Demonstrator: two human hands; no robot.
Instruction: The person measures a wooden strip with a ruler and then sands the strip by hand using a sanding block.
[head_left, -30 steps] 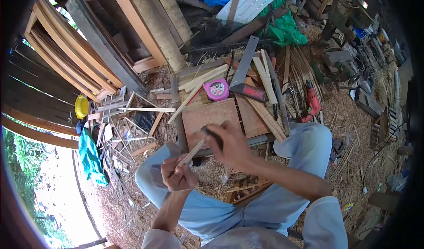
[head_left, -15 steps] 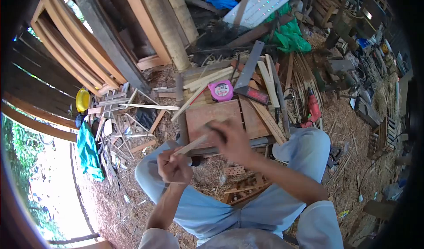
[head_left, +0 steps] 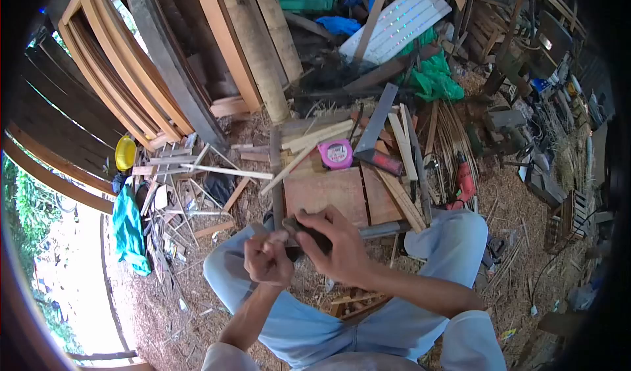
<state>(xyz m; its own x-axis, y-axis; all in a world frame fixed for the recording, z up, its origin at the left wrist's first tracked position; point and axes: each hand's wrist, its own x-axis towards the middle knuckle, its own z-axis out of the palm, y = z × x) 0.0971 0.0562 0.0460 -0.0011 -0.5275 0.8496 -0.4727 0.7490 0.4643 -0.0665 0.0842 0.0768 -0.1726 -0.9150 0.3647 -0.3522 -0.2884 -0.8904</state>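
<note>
My right hand [head_left: 338,246] is wrapped round a small dark block [head_left: 309,235], just above the near edge of a low wooden board [head_left: 325,197]. Close against it, my left hand [head_left: 268,258] is closed on a thin light wood strip, of which hardly anything shows between the hands. On the board beyond lie a pink tape measure [head_left: 336,154] and a try square [head_left: 378,131] with a dark and red handle. Thin wood strips [head_left: 319,136] lie around them.
A red drill [head_left: 464,183] lies to the right of the board. Scrap sticks [head_left: 223,171] and a yellow bowl [head_left: 125,152] are at the left. Curved wooden frames [head_left: 125,62] lean at the upper left. Wood shavings cover the ground.
My right hand with the dark block has moved down and closer to my left hand. The strip that showed between the hands is now mostly hidden. The view has shifted slightly.
</note>
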